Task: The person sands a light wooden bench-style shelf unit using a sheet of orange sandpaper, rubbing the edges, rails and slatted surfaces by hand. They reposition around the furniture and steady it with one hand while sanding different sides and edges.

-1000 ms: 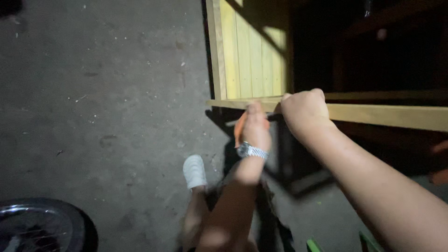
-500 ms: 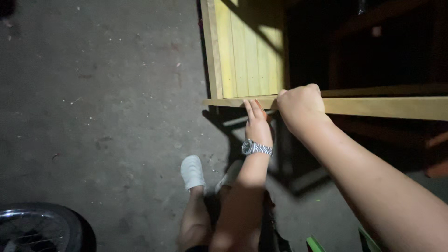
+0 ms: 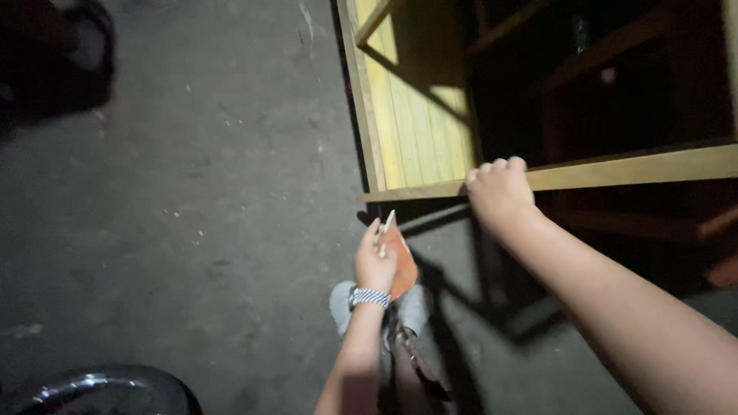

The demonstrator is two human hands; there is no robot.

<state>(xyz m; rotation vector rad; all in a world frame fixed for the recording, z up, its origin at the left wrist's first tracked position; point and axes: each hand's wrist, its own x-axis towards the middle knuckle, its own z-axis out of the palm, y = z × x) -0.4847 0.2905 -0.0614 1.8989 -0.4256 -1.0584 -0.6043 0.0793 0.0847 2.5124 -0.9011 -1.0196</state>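
Left hand [image 3: 374, 261] dropped from rail [image 3: 615, 167], now below it, pinching orange sandpaper [image 3: 401, 265]. Right hand [image 3: 500, 188] clamped on rail, up and right of left. Risk: thin pinch; sandpaper may slip to floor [image 3: 192, 192].

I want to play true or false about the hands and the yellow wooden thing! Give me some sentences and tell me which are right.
1. The right hand grips the wooden rail of the yellow wooden frame. True.
2. The left hand is empty. False: it holds an orange sheet, apart from the frame.
3. A wristwatch sits on the left wrist. True.
4. The frame stands on green grass. False: it stands on a grey concrete floor.
5. Both hands touch the rail. False: only the right one does.
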